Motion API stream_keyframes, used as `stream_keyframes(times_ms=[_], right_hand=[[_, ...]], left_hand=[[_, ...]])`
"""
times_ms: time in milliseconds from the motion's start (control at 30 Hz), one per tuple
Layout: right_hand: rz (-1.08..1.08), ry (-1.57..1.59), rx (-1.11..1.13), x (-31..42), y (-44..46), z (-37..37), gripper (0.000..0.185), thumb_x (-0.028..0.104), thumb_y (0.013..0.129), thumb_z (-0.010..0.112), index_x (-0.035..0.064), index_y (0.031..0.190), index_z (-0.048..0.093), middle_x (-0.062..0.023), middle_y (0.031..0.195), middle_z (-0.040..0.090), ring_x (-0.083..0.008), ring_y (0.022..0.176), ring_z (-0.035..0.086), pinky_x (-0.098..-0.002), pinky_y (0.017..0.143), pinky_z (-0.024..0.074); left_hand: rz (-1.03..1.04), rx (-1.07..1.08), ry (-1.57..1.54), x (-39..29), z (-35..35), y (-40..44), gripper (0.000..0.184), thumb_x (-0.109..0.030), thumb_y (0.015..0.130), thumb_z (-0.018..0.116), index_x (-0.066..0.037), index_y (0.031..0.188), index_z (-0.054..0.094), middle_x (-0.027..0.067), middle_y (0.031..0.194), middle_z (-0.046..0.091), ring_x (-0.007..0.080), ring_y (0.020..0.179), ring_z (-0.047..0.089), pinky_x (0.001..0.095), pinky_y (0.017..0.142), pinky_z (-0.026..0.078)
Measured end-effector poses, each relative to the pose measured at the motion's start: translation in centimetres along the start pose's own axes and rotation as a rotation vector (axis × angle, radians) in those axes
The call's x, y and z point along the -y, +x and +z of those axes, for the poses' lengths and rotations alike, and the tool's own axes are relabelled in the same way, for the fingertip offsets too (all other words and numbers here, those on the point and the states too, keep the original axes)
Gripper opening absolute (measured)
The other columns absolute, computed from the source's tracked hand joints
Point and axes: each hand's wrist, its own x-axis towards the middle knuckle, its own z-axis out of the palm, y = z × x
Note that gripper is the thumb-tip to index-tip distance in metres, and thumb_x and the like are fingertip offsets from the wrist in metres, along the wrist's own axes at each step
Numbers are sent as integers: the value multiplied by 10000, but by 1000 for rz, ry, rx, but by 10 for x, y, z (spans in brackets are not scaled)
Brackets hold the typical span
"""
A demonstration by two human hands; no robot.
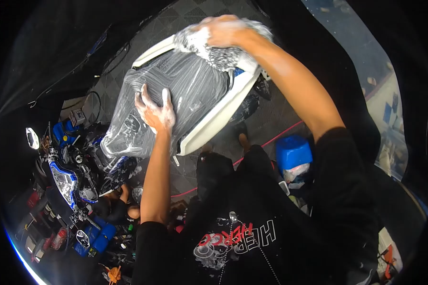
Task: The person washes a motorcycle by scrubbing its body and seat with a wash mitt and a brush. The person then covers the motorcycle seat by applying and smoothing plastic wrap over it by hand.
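A motorcycle seat (180, 90), dark on top and streaked with white suds, lies below the camera with pale side panels (218, 114) along its edges. My left hand (158, 110) rests on the soapy surface with its fingers spread, holding nothing. At the far end of the seat, my right hand (223, 31) is closed on a shaggy grey-and-white wash mitt or cloth (226, 57), pressed against the panel. Suds cover parts of both hands. Motion blurs the right fingers slightly.
A motorcycle with blue trim (64, 180) stands at the left, beside a crouching person (123, 206). Blue containers (97, 236) are at the lower left. A blue bin (294, 151) stands at the right. A red hose (283, 134) crosses the tiled floor (188, 171).
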Motion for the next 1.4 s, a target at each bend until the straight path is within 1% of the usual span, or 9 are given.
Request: stream_keyframes(times_ms=[233,400,533,600,800,1000,1067,1100,1400], right_hand=[[442,570,-870,-15,-131,143,530,108,885,536,32,1409,514,-253,1458,463,-458,1312,479,-487,1121,385],[688,671,-850,165,-169,357,492,56,935,485,-94,1404,469,-370,1497,353,-534,1383,369,-539,1165,311],[477,428,-948,113,-162,296,434,95,1001,464,-143,1364,468,-390,1410,440,-511,1341,428,-524,1151,323],[810,1103,-989,103,-146,207,505,248,1050,505,-104,1397,401,-346,1349,511,-432,1172,563,-458,1062,406],[822,171,-884,184,-145,358,631,195,1048,466,17,1588,193,-372,1583,190,-514,1417,351,-485,1190,315],[1290,788,-890,349,-93,507,588,140,1026,445,-30,1555,252,-300,1587,287,-390,1465,328,-441,1214,272],[933,2398,-1388,317,-135,381,616,375,1054,418,-8,1529,332,-174,1575,380,-320,1413,410,-420,1197,311],[981,2468,-1270,298,-148,376,646,447,1056,396,4,1524,350,-146,1570,400,-301,1404,423,-426,1191,321],[779,823,-1000,34,-236,198,596,504,1060,395,-27,1231,602,-220,1175,663,-356,1093,631,-411,941,484]], left_hand=[[-31,-57,11,-4,8,0,700,-512,903,641,-160,1484,472,256,1506,391,432,1385,419,510,1153,333],[-26,-58,-25,5,12,-1,709,-526,889,658,-189,1483,470,252,1514,388,423,1399,401,501,1162,322],[2,-72,-49,11,15,-4,742,-585,880,646,-201,1489,468,250,1527,379,427,1388,408,511,1152,327],[12,-100,-47,16,18,-4,776,-616,862,650,-198,1490,466,245,1531,378,426,1395,398,526,1154,315],[56,-72,-474,37,7,-4,645,-444,865,726,-115,1396,564,247,1523,407,390,1430,380,481,1185,281],[131,223,-793,125,-34,-56,463,-189,972,642,5,1377,529,123,1353,569,213,1235,543,324,1037,442],[83,335,-1005,142,-44,-63,397,-118,975,629,-4,1347,552,113,1304,596,198,1193,569,330,1050,429],[38,380,-1031,136,-51,-63,384,-86,969,625,-3,1339,562,133,1308,603,218,1206,577,353,1093,408],[567,133,-325,2,-18,-20,533,-326,926,673,-88,1385,543,164,1373,572,354,1303,512,457,1125,354]])
